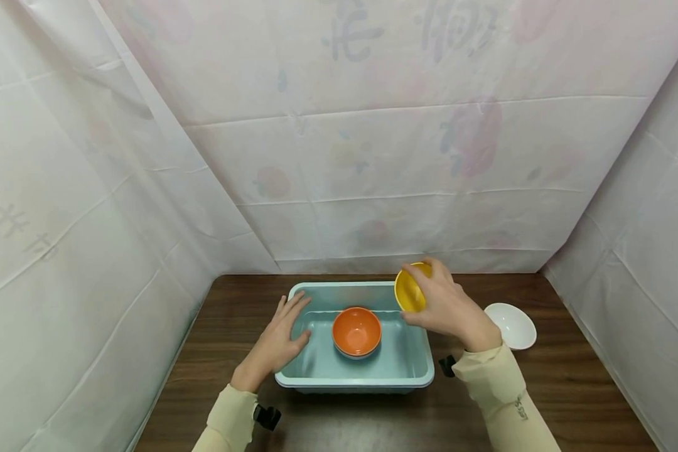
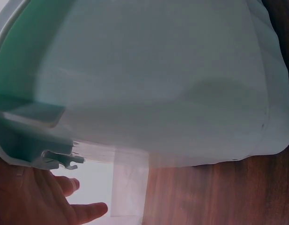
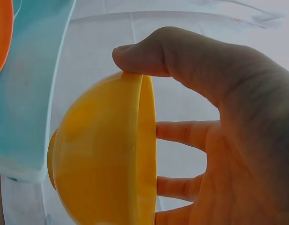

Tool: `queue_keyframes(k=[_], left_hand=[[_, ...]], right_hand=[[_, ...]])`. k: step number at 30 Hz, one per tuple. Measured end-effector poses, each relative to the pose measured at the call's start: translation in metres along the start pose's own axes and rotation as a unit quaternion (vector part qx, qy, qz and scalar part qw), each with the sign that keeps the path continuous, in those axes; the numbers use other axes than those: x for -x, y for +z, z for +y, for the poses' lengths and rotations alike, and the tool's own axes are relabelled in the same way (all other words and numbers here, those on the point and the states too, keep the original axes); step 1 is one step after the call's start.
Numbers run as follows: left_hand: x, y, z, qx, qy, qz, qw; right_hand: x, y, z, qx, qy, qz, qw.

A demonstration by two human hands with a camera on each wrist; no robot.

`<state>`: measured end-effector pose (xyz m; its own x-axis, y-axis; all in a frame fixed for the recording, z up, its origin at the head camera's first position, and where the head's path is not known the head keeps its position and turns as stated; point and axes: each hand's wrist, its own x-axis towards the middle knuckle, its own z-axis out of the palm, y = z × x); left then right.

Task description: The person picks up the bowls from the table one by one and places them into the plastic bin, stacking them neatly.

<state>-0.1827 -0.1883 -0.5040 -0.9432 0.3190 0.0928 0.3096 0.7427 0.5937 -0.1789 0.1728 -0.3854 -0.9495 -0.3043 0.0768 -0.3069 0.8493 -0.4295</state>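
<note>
My right hand (image 1: 443, 304) grips a yellow bowl (image 1: 410, 291) by its rim, over the right edge of a light blue plastic basin (image 1: 353, 382). In the right wrist view the yellow bowl (image 3: 97, 154) is tilted on its side, thumb on the rim and several fingers across the opening. An orange bowl (image 1: 356, 331) sits inside the basin, with a paler rim showing beneath it. My left hand (image 1: 279, 342) rests at the basin's left edge, fingers spread. The left wrist view shows the basin's outer wall (image 2: 158, 84) and part of the left hand (image 2: 50, 199).
A white bowl (image 1: 511, 326) stands on the dark wooden table (image 1: 203, 370), right of the basin and beside the right forearm. White patterned cloth (image 1: 373, 157) hangs behind the table and on both sides.
</note>
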Motion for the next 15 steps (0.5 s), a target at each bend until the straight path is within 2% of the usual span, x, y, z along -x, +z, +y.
queue_keyframes(k=[15], left_hand=[[0.0, -0.001, 0.001, -0.003, 0.0, 0.001, 1.0]], right_hand=[[-0.011, 0.009, -0.016, 0.002, -0.028, -0.001, 1.0]])
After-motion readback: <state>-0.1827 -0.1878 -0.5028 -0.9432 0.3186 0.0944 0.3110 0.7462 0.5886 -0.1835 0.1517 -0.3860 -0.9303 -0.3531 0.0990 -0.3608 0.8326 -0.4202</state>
